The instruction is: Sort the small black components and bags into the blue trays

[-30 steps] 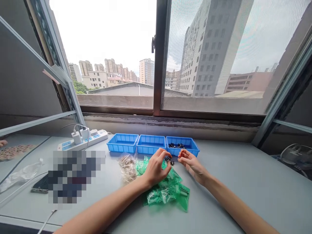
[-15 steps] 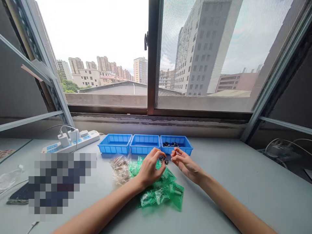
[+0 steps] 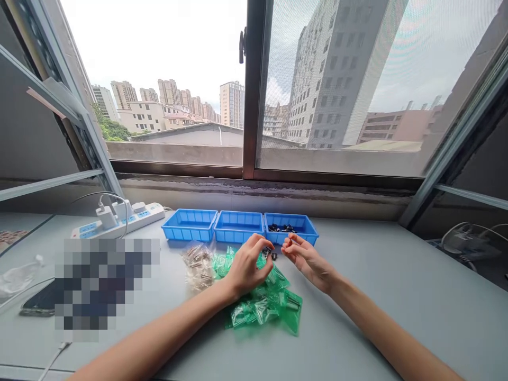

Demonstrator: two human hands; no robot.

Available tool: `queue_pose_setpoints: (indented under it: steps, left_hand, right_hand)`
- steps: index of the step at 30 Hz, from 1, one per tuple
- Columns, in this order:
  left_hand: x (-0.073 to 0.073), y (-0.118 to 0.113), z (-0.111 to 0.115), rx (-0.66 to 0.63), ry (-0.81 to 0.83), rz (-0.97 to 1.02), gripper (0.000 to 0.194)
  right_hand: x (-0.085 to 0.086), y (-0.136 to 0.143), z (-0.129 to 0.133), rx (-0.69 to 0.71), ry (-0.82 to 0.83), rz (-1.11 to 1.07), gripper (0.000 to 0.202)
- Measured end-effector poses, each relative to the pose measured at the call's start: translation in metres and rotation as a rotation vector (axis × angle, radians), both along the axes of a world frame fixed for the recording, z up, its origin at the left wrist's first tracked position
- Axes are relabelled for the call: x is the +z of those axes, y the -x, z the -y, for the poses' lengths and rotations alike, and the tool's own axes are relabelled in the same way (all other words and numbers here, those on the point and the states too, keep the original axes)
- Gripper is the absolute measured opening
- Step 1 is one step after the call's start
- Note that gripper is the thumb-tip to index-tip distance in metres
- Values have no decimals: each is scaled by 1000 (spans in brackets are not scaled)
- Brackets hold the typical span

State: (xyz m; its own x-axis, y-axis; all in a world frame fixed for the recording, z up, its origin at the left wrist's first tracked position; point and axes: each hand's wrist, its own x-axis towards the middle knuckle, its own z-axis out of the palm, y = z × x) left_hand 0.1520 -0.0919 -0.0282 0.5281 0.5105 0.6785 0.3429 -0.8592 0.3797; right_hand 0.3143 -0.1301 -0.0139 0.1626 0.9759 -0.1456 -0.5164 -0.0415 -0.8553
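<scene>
My left hand (image 3: 251, 267) is over the green plastic bags (image 3: 260, 309), its fingers curved and the thumb apart from the index finger. Small black parts (image 3: 273, 255) lie just beyond its fingertips; their exact kind is too small to tell. My right hand (image 3: 307, 260) hovers to the right of these parts, in front of the right-hand blue bin (image 3: 311, 233). Its thumb and index finger are pinched together, and whatever they hold is too small to make out. More dark parts (image 3: 281, 228) lie inside that bin. A clear bag of slim metallic pieces (image 3: 198, 264) rests left of the green bags.
Two more blue bins, the middle one (image 3: 238, 236) and the left one (image 3: 188, 233), stand in the row. A white power strip (image 3: 145, 214) with plugs and cables is at the back left. A phone (image 3: 37, 301) lies near a blurred-out area. A window rises behind the table.
The whole view has shifted slightly, with the table scene sitting a little higher and further right. Both hands keep nearly the same pose; the right fingertips have drawn a little closer together.
</scene>
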Motion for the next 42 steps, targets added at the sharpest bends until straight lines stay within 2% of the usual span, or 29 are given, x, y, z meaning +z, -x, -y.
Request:
queue_pose_setpoints:
  steps: [3,7,10,13,16,21,27,35,39,42]
  left_hand:
    - [-2,-1,0,8,-1,-6,14]
    - [-9,-2,-3,-5,-52,-14,8]
    - [-14,-2,-6,-13,-95,-13,10]
    - [-15,-2,-7,0,-98,-22,12]
    - [-14,-1,-5,16,-98,-25,18]
    - [-12,-2,-2,45,-95,-29,24]
    - [-11,-3,0,81,-56,-72,12]
    - [-9,-4,1,110,-14,-111,7]
    - [-9,-4,1,110,2,-99,12]
    - [-8,-4,0,128,0,-90,18]
  right_hand:
    - [-11,-5,-5,-28,-60,236,30]
    - [-25,-11,-11,-83,-270,852,11]
    - [-32,-11,-11,-29,-442,1204,16]
    - [-35,-10,-10,67,-490,1384,24]
    - [-35,-10,-9,87,-448,1506,22]
    - [-32,-11,-9,32,-422,1608,15]
    - [-31,-10,-7,2,-407,1637,13]
    - [-28,-7,-6,-25,-423,1548,16]
    - [-25,-7,-4,-106,-420,1486,16]
    - [-23,-5,-4,-139,-342,1329,21]
